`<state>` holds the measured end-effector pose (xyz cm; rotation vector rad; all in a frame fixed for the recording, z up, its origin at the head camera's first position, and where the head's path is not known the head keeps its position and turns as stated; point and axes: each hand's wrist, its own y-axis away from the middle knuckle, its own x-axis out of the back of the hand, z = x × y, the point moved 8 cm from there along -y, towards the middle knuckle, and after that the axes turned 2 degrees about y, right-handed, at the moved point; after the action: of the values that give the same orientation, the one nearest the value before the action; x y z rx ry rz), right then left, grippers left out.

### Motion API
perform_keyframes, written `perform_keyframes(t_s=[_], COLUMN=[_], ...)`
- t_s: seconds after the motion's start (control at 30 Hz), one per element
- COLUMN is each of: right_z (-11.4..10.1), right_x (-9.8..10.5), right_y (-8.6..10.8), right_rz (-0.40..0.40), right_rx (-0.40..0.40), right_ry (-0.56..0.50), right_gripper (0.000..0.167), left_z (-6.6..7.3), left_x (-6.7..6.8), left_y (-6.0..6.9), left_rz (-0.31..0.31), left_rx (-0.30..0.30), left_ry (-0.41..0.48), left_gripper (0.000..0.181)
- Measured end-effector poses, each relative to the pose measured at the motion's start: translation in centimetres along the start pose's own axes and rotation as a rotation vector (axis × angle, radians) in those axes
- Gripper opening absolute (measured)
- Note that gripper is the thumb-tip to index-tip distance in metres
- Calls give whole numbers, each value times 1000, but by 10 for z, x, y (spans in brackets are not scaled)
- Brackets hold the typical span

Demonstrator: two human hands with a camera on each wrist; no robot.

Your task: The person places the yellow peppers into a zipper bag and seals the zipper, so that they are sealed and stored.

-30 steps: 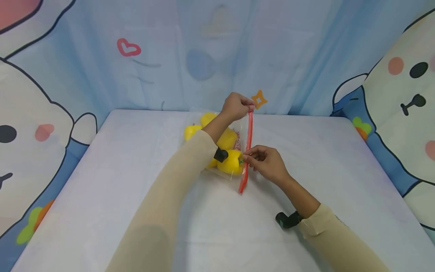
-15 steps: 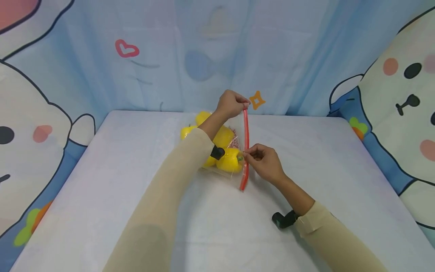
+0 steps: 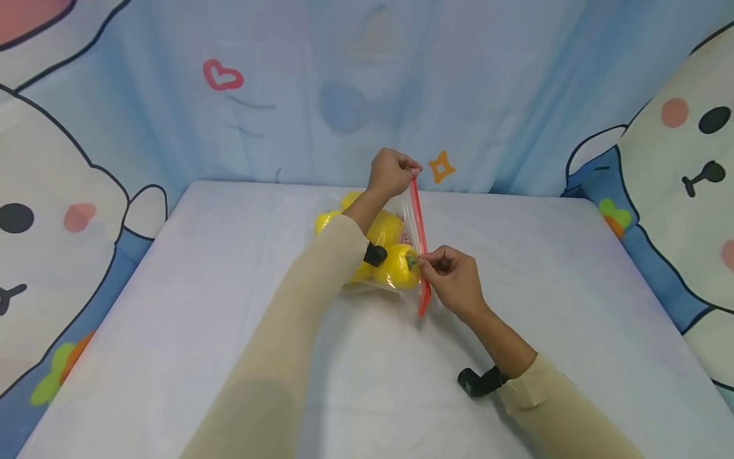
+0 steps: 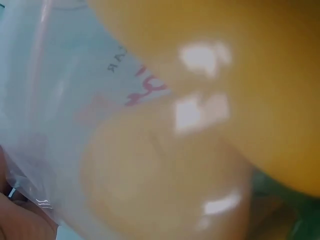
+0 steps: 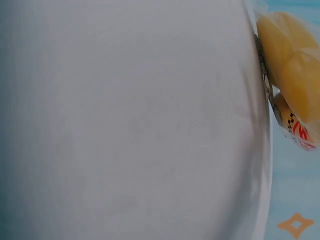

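A clear zip bag [image 3: 409, 213] with a red strip along its right-hand edge lies on the table, filled with several yellow bell peppers [image 3: 395, 268]. My left hand [image 3: 392, 172] pinches the far end of the red strip. Lower along the same strip, my right hand [image 3: 455, 280] pinches it between thumb and finger. In the left wrist view, yellow peppers [image 4: 160, 175] press close behind the plastic, and part of my left hand [image 4: 22, 220] shows at the lower left. The right wrist view catches the bagged peppers [image 5: 290, 60] at its right edge; my right hand is outside it.
A white cloth [image 3: 229, 306] covers the table. Behind it hangs a blue curtain [image 3: 275, 127] with cartoon prints. A black wrist camera [image 3: 482, 381] sits on my right wrist; another [image 3: 375, 255] on my left wrist partly hides the bag.
The red strip has swung: its far end, in my left hand, has shifted left, and its near end has moved right. Both hands keep their pinch. The head view has shifted slightly.
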<state>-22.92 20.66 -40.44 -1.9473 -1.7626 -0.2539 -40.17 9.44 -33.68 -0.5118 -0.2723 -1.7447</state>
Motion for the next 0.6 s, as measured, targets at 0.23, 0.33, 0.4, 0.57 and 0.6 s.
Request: perform_keyframes(t_s=[0.23,0.33,0.4,0.57,0.6], right_z=[4,4,4,2,2], right_x=[5,6,5,5,5], right_y=[15,19,21,25,27], right_rz=[11,11,0,-4,-5], right_rx=[-18,-17,-9,-9,-9], right_ry=[-11,-27,-23,1,9], right_gripper=[14,12,11,11,10], left_z=[-1,-2,-4,-7,-8], left_x=[-7,-9,-8,-8,-10], left_y=[1,1,1,1,1], left_rz=[0,2,19,15,3], left_rx=[37,43,51,73,83], left_ry=[35,45,50,79,79], left_gripper=[18,18,17,16,16])
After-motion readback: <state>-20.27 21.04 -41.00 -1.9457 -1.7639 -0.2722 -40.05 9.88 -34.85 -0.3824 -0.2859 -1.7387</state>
